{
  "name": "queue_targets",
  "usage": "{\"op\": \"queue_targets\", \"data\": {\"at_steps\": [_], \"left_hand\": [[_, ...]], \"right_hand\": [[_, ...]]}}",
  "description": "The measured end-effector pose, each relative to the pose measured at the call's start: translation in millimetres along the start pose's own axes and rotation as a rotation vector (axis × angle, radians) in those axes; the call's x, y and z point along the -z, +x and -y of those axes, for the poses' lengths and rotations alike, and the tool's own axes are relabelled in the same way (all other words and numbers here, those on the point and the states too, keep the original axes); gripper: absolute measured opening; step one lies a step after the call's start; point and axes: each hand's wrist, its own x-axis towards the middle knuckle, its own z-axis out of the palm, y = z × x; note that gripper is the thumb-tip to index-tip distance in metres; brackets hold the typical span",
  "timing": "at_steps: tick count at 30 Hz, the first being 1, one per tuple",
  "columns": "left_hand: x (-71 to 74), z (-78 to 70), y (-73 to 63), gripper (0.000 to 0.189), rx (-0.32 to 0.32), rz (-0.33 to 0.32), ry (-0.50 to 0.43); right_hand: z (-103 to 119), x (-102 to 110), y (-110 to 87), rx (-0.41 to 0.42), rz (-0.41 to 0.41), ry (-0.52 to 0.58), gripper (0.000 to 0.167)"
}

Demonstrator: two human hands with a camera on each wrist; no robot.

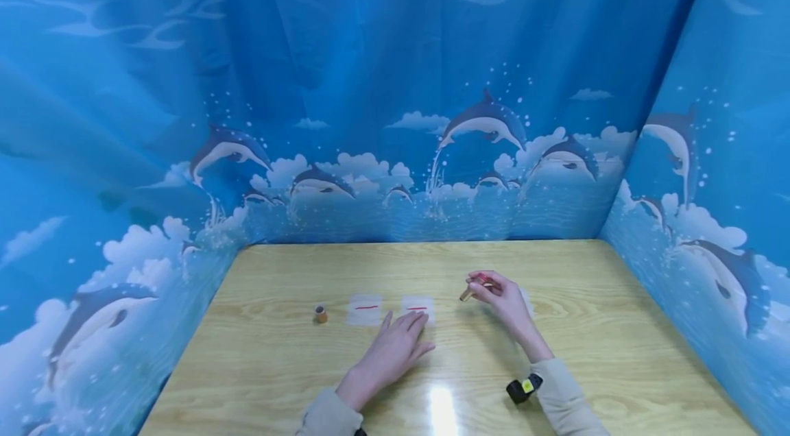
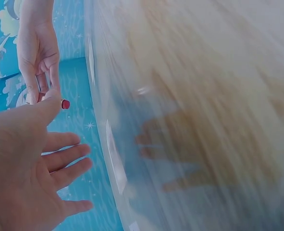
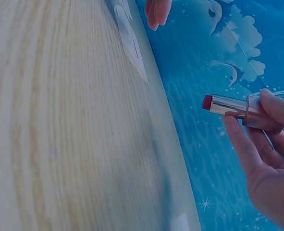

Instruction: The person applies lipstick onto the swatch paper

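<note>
A pinch of thumb and fingers in the right hand (image 1: 506, 302) holds an uncapped lipstick (image 3: 238, 108) by its rose-coloured base, clear of the table (image 1: 278, 367). The shiny sleeve and red tip (image 3: 207, 102) jut out beyond the fingertips, with the thumb on one side of the base and fingers on the other.

Small and slim, the lipstick looks light enough for a fingertip hold. Its case appears stiff and smooth, and a polished finish like that may prove slippery under dry or greasy fingers. The tip is the delicate part (soft wax, most likely, quick to smear or snap under sideways pressure), so the broad base, where the pinch now sits, seems the best place to hold it; the sleeve is a poorer choice, being close to the wax.

To the left of the grip, the left hand (image 1: 395, 350) is spread with fingers extended, its fingertips over the near edge of a white paper (image 1: 410, 303) marked with a red line; whether they touch it cannot be told. Farther left lie a second marked paper (image 1: 365, 318) and a small cap (image 1: 320, 314), standing upright, open end up. Another white sheet (image 1: 528, 302) is partly hidden behind the gripping hand.
</note>
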Motion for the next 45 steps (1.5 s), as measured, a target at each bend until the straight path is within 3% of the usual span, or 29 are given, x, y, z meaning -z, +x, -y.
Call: {"op": "queue_targets", "data": {"at_steps": [10, 23, 37, 45], "left_hand": [[0.5, -9.7, 13.1, 0.058, -0.023, 0.012, -0.016], [-3.3, -22.4, 31.1, 0.057, -0.105, -0.046, -0.015], [-5.8, -52.1, 58.0, 0.057, -0.142, 0.007, -0.007], [-20.2, -67.3, 75.1, 0.057, -0.169, 0.022, 0.031]], "right_hand": [[0, 20, -1.7, 0.013, -0.026, 0.016, 0.039], [3, 45, -9.1, 0.007, -0.066, -0.028, 0.041], [-3, 78, -12.4, 0.043, -0.127, -0.008, 0.043], [-4, 89, -12.8, 0.045, -0.155, 0.016, 0.045]]}}
